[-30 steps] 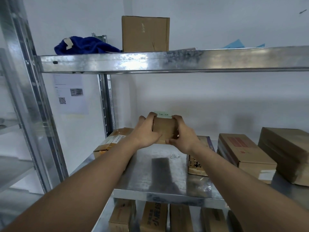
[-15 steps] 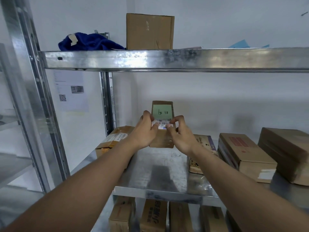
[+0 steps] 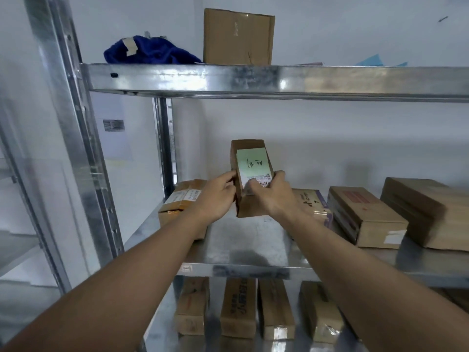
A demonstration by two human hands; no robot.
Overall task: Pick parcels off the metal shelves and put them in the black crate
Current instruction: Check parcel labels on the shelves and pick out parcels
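I hold a small brown cardboard parcel (image 3: pixel 250 171) upright above the middle metal shelf (image 3: pixel 243 269), its green note and barcode label turned toward me. My left hand (image 3: pixel 218 196) grips its left side. My right hand (image 3: pixel 274 195) grips its right side, thumb across the label. Other parcels lie on this shelf: a taped one (image 3: pixel 181 199) to the left, a flat one (image 3: pixel 312 204) just right of my hands, and two bigger boxes (image 3: pixel 365 217) (image 3: pixel 426 212) farther right. The black crate is not in view.
The top shelf (image 3: pixel 253 78) carries a blue cloth (image 3: pixel 149 50) and an upright box (image 3: pixel 238 36). Several narrow boxes (image 3: pixel 237 307) stand on the shelf below. A steel upright (image 3: pixel 73 138) rises at the left, with a paper sheet (image 3: pixel 114 128) on the wall behind.
Both hands have lifted the parcel off the shelf and tipped it up, so that its labelled face now points at me.
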